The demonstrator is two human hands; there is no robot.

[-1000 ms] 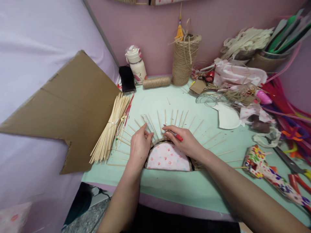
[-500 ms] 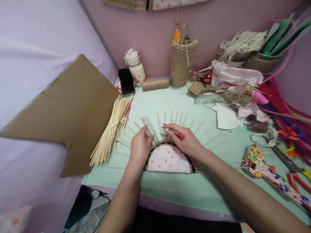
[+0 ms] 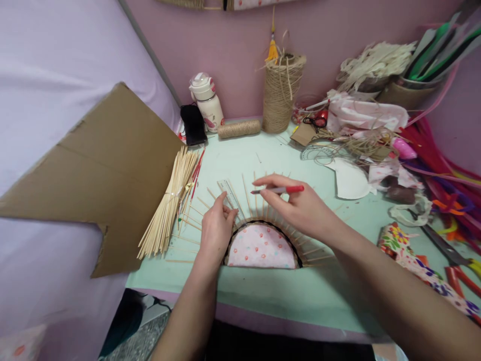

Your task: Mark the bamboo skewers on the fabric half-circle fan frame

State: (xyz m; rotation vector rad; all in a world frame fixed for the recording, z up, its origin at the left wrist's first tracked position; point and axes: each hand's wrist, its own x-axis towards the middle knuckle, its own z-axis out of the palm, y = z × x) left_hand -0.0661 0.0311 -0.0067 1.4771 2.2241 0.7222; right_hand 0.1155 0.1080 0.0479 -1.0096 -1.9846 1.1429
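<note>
Where the green tabletop (image 3: pixel 263 288) spreads beneath the left hand (image 3: pixel 218 225) and the right hand (image 3: pixel 296 208), I can see a big cardboard sheet (image 3: pixel 101 160) sitting well out to the left hand's left. Next comes a fan of thin sticks (image 3: pixel 246 194), spreading from a half-round panel (image 3: pixel 261 245) of pink-spotted cloth edged in black; the panel lies flat between the two hands, nearer the person's body than the fingertips, and the sticks run under and past both hands. A tied bundle (image 3: pixel 169 205) of more sticks rests between the cardboard and the left hand, a tall twine cone (image 3: pixel 281 95) stands well beyond the right, and a pale bottle (image 3: pixel 210 108) well beyond the left. Smaller again is the clear ruler (image 3: pixel 232 198) among the sticks, grasped by the left hand's thumb and forefinger. Smallest is the red-ended pen (image 3: pixel 281 190), pinched in the right hand above the sticks, its tip towards the left hand.
</note>
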